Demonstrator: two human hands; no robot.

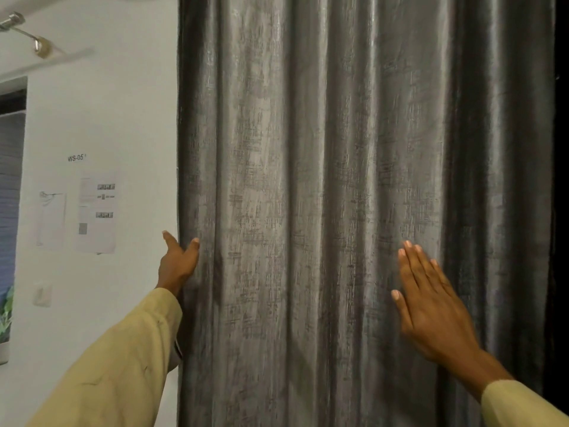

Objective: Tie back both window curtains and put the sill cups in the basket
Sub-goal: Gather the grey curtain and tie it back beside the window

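1. Head view, filled mostly by a grey, sheen-faced woven curtain (338, 180) hanging straight in long vertical folds, drawn closed from the middle of the frame to the right edge.
2. At the curtain's left edge, left hand (178, 260): thumb on the front of the cloth, fingers reaching toward or behind the hem, spread apart and not yet closed on the fabric.
3. Further right, right hand (431, 306): flat, fingers straight and together, palm toward the cloth; touching or just off it, cannot tell.
4. Both arms in pale yellow-beige sleeves (123, 365).
5. Left of the curtain, a white wall (101, 103) with printed white paper sheets (97, 211) stuck below a small "WS-05" label (76, 158).
6. Lower on the wall, a white switch plate (42, 294).
7. At upper left, a metal spotlight fitting (27, 35).
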